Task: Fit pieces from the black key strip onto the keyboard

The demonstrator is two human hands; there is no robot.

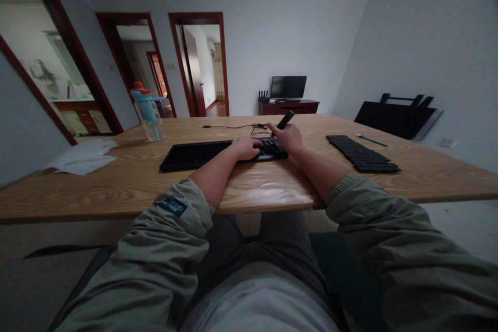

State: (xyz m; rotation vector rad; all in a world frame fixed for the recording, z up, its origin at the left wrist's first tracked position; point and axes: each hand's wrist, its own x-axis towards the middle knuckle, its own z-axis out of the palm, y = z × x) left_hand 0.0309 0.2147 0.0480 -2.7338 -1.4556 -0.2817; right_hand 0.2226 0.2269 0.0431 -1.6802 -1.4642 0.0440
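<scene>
While the left hand [246, 148] rests half-curled on the black keyboard [198, 154], covering some keys, the right hand [288, 137] is closed around a dark object [286, 120], lower end hidden, identity unclear. Bare desk [136, 192] separates keyboard from near edge; forearms cross it.
</scene>
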